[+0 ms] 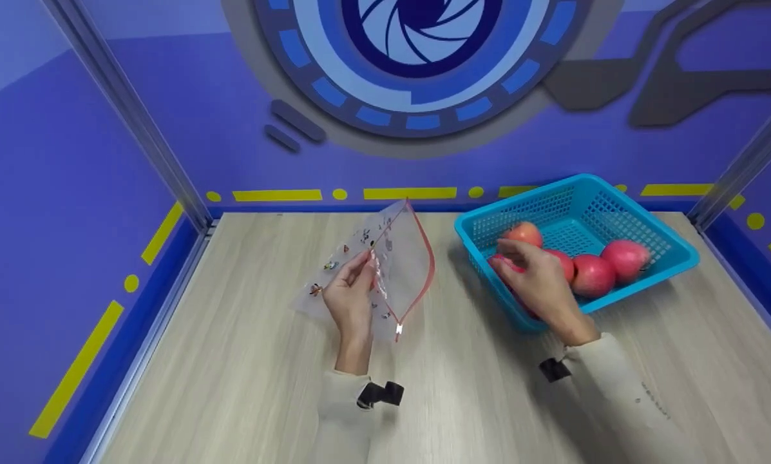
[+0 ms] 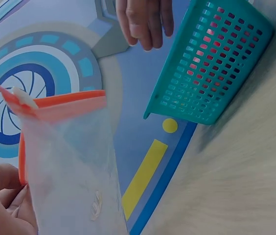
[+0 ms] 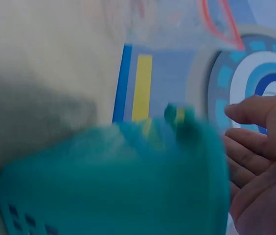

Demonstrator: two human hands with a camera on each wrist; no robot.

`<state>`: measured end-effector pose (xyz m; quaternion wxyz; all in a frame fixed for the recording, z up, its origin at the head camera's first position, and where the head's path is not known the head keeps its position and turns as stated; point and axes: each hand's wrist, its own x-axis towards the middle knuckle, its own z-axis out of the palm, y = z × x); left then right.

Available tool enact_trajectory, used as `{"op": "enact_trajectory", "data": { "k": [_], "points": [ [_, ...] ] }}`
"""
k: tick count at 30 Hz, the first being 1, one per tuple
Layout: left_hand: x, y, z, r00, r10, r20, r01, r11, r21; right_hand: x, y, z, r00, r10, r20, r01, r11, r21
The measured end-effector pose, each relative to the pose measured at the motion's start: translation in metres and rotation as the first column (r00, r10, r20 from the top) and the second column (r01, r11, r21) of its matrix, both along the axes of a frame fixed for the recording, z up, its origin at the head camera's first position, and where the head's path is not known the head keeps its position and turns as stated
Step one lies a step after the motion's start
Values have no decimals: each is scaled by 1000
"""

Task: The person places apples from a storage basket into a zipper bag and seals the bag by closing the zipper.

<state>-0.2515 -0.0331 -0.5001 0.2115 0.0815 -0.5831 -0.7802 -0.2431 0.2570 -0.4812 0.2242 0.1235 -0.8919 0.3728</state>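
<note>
Pale sleeve (image 1: 636,406) up close, and here's the left hand (image 1: 350,295) pinching a see-through zip bag (image 1: 409,258)! Right hand (image 1: 540,277), fingers relaxed, hovers over the blue basket (image 1: 569,238), red fruits (image 1: 593,275) beside it.

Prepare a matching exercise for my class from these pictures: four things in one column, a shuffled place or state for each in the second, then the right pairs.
Column one
1. Clear plastic zip bag with red edging
2. Rectangular blue plastic basket
3. Round red fruits
4. Flat wood-grain tabletop

Column two
A. Lying inside the basket
B. Pale, underneath the basket
C. Pinched in the person's bare left grip
D. Standing right of the bag, holding fruits

Pairs: 1-C, 2-D, 3-A, 4-B
</note>
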Motion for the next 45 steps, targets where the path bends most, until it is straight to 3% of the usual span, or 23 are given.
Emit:
{"op": "enact_trajectory", "data": {
  "k": [8,16,23,34,45],
  "points": [
    [5,5,-1,1000,-23,20,23,1000,14,-18,30,-1,992,46,115,-63,987,147],
    [3,5,-3,999,-34,-3,34,999,15,-28,41,-7,963,76,258,-138,963,231],
    [3,5,-2,999,-33,5,33,999,41,-34,48,-21,969,98,229,-147,967,208],
    [4,2,-3,999,-38,13,38,999,9,-41,50,-26,938,27,345,-107,971,214],
    [4,1,-4,998,-51,24,51,999,-9,-43,51,-30,931,60,361,-162,952,261]
  ]
}}
